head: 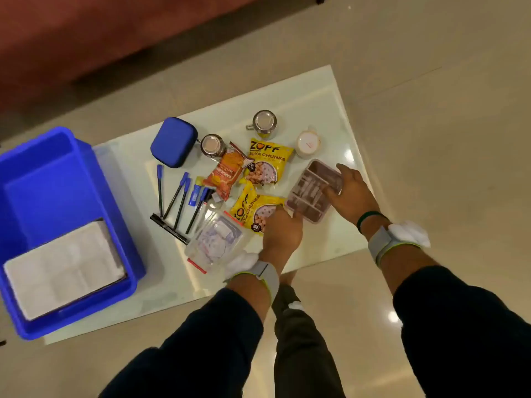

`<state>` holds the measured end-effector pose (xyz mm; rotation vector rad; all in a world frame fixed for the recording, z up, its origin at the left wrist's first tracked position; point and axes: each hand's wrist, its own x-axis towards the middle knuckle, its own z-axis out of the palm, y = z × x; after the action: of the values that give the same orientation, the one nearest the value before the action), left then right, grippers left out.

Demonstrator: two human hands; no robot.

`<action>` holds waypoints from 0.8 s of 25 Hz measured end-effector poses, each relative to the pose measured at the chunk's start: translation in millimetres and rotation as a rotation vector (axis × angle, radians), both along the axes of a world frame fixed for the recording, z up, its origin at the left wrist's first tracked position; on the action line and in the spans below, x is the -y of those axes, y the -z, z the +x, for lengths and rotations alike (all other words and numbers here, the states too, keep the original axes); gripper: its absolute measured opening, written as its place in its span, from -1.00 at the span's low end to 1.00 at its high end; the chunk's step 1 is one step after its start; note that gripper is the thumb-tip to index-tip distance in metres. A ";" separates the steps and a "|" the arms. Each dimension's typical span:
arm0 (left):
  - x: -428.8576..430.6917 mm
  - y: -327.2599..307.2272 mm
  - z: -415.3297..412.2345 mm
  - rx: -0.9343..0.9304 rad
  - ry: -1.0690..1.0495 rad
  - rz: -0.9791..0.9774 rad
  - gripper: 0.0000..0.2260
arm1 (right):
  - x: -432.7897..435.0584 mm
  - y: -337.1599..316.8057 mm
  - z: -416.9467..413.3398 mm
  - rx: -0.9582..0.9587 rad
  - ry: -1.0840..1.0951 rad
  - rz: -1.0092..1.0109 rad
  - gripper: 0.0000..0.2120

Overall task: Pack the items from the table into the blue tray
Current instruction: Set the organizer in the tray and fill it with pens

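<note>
1. Head view, materials: a deep rectangular blue plastic tray (pixel 43 173) stands at the left end of a pale glossy glass table (pixel 316 90). In its near half lies a flat white rectangular box (pixel 66 268).
2. On the table are:
   - a rounded blue fabric zip case (pixel 173 142)
   - two shiny steel cups (pixel 212 145) (pixel 264 123)
   - a round white lidded tub (pixel 309 143)
   - a crinkled orange snack packet (pixel 227 173)
   - two yellow soya-chunk packets (pixel 267 165) (pixel 253 208)
   - thin blue-capped pens (pixel 160 188)
   - a black marker (pixel 168 228)
   - a clear plastic box with red clips (pixel 215 239)
3. Grip: both hands hold a mauve plastic box with inner compartments (pixel 313 191), which is tilted over the table's right part, beside the nearer yellow packet.
4. The right hand (pixel 352 196) grips its right side, thumb on the top face and fingers curled round the far edge.
5. The left hand (pixel 281 234) has its bent fingers closed on the box's near left edge.
6. Each wrist carries a grey band with a white pad (pixel 402 237), above dark sleeves (pixel 459 311).
7. Room: around the table is a beige polished tile floor (pixel 431 67) that reflects the lamps. A blurred reddish-brown mass (pixel 100 30) fills the upper left.
</note>
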<state>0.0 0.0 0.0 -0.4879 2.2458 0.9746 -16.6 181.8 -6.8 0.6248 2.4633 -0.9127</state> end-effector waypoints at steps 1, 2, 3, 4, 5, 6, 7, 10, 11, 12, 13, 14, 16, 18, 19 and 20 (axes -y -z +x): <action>-5.3 2.0 0.1 0.017 -0.010 0.023 -0.63 | 0.3 3.8 -0.2 -0.029 0.018 -0.021 -0.40; -9.6 4.2 -0.9 0.032 -0.030 0.048 -0.65 | 0.2 3.5 -1.1 -0.043 0.040 -0.033 -0.45; -10.8 6.6 -0.3 0.073 -0.069 0.096 -0.67 | -0.8 6.4 1.2 -0.071 0.059 -0.031 -0.50; -9.6 6.3 2.0 0.107 -0.108 0.137 -0.66 | -0.3 7.1 5.9 -0.080 0.085 -0.025 -0.56; -5.8 12.3 2.5 0.111 -0.138 0.171 -0.66 | -0.2 6.2 9.0 -0.095 0.111 -0.008 -0.63; -0.2 13.0 1.4 0.111 -0.155 0.182 -0.66 | -0.2 2.9 13.2 -0.105 0.132 0.006 -0.69; 4.0 8.1 -2.1 0.107 -0.139 0.198 -0.68 | -0.4 -1.9 16.1 -0.122 0.154 0.010 -0.74; 25.1 -22.2 -15.0 0.080 -0.073 0.202 -0.78 | 11.9 -31.7 17.6 -0.203 0.215 0.008 -0.84; 34.4 -29.2 -19.6 0.040 -0.084 0.211 -0.80 | 19.8 -43.5 14.1 -0.238 0.224 0.016 -0.84; 45.0 -36.9 -24.7 -0.017 -0.096 0.209 -0.82 | 29.0 -54.0 9.2 -0.281 0.226 0.035 -0.85; 56.7 -46.0 -30.3 -0.084 -0.099 0.194 -0.83 | 37.8 -64.6 4.1 -0.313 0.226 0.050 -0.85; 71.3 -58.0 -34.9 -0.147 -0.105 0.172 -0.83 | 51.4 -77.6 -0.8 -0.333 0.219 0.045 -0.85; 134.5 -91.0 -46.0 -0.273 -0.155 0.117 -0.84 | 114.3 -97.9 -24.1 -0.349 0.154 -0.022 -0.84; 186.0 -107.5 -50.3 -0.353 -0.216 0.068 -0.80 | 164.7 -107.4 -40.0 -0.344 0.118 -0.080 -0.83; 221.5 -115.6 -52.1 -0.392 -0.275 0.061 -0.77 | 198.4 -106.9 -47.7 -0.364 0.078 -0.115 -0.83; 257.1 -116.4 -53.1 -0.420 -0.354 0.057 -0.76 | 234.4 -107.0 -51.8 -0.384 0.031 -0.151 -0.85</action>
<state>-53.1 -257.1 116.4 -0.7277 2.5409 1.4277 -68.4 -52.6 100.2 0.4713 2.6838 -1.3231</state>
